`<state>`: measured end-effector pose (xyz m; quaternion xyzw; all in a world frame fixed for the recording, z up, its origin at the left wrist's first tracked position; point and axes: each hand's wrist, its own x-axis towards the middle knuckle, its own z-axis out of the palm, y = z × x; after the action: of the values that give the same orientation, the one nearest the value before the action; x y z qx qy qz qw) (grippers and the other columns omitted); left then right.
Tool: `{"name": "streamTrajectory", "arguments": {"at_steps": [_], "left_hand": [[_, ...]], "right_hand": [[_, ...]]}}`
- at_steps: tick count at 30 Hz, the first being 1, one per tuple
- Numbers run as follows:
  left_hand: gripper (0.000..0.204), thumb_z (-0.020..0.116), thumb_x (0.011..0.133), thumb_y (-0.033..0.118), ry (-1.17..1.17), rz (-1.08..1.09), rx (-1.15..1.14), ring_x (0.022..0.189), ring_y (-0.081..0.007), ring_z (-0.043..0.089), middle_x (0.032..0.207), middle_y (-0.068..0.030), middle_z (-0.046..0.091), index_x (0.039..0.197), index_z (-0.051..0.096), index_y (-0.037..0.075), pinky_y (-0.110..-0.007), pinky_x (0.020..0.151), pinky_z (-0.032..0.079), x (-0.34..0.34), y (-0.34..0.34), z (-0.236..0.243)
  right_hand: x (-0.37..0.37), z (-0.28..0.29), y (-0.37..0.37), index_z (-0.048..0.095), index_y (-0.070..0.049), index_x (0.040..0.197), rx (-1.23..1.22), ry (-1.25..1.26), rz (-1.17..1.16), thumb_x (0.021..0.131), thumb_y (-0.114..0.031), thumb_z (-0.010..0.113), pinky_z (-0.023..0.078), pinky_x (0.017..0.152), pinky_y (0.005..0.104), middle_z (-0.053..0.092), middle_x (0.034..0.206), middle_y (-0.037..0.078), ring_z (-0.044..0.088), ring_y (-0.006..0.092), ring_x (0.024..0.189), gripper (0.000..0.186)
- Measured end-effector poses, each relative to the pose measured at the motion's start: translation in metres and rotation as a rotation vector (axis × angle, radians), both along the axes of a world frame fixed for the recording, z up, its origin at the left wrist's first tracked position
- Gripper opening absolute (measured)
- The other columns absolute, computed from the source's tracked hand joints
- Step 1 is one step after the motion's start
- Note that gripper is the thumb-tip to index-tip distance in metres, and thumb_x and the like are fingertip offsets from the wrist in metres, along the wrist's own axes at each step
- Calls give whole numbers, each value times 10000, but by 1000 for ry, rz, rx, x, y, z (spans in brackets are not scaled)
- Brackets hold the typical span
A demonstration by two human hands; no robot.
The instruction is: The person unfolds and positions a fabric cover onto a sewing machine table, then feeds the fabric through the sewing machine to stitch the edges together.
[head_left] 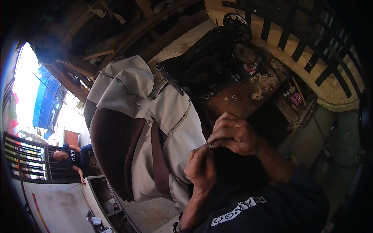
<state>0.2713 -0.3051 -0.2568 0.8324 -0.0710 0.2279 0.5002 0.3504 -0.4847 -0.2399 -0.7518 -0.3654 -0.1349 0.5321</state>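
Note:
My left hand [200, 169] and my right hand [236, 135] meet in front of my body, the fingertips of both pinched together. A tiny thing shows between them, too small to name. Just left of my hands lies a large sewn piece of light grey and dark brown fabric [142, 103], bunched in folds with visible seams. Beyond them stands a black sewing machine [202, 64] with a handwheel [237, 26] at its far end. Its worn brown wooden table [237, 97] has peeling patches, and neither hand touches the machine.
An open drawer [285, 108] at the table's right holds a pink object [296, 98]. Pale panels with black straps [299, 50] rise at the far right. At the left, a person [72, 155] sits beside a white cabinet [91, 194]. Wooden boards [77, 70] stand behind the fabric.

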Motion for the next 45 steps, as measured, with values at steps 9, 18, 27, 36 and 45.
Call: {"name": "streamTrajectory", "arguments": {"at_steps": [9, 18, 27, 36, 45], "left_hand": [[191, 708, 920, -59, 160, 69, -288, 961, -186, 709, 1031, -145, 741, 1109, 724, -38, -300, 868, 540, -2, 7, 9], [190, 743, 871, -77, 22, 59, -96, 924, -192, 708, 1014, -139, 743, 1052, 742, -21, -287, 828, 541, 1, 19, 21], [441, 656, 967, 246, 143, 601, 653, 1357, -382, 533, 1381, -225, 603, 1349, 623, 27, -520, 1143, 379, -13, 147, -36], [830, 748, 913, 385, 660, 1167, 721, 1412, -441, 418, 1541, -221, 380, 1587, 372, 79, -645, 1067, 432, -24, 314, -63], [337, 587, 905, 58, 55, 696, 886, 1104, -526, 604, 1180, -311, 608, 1237, 633, 19, -573, 920, 493, 108, 387, -48]], "right_hand": [[9, 18, 18, 791, -103, 1108, -4, 29, 32, 821, -189, 855, 529, 883, 378, 718, 933, 11, 640, 224, 948, 307], [11, 25, 20, 797, -118, 1091, -68, -65, 114, 835, -173, 841, 522, 885, 391, 658, 930, 25, 606, 235, 996, 265], [-23, -29, -49, 788, -162, 972, -323, -17, -56, 827, -176, 843, 454, 943, 373, 764, 1019, -57, 616, 176, 1001, 157], [-30, -75, -58, 800, -156, 970, -224, 337, -86, 850, -174, 843, 446, 846, 304, 785, 965, -57, 565, 153, 810, 128], [-23, -61, -45, 786, -156, 943, -148, 394, 21, 853, -152, 834, 437, 809, 312, 776, 940, -49, 573, 139, 808, 102]]}}
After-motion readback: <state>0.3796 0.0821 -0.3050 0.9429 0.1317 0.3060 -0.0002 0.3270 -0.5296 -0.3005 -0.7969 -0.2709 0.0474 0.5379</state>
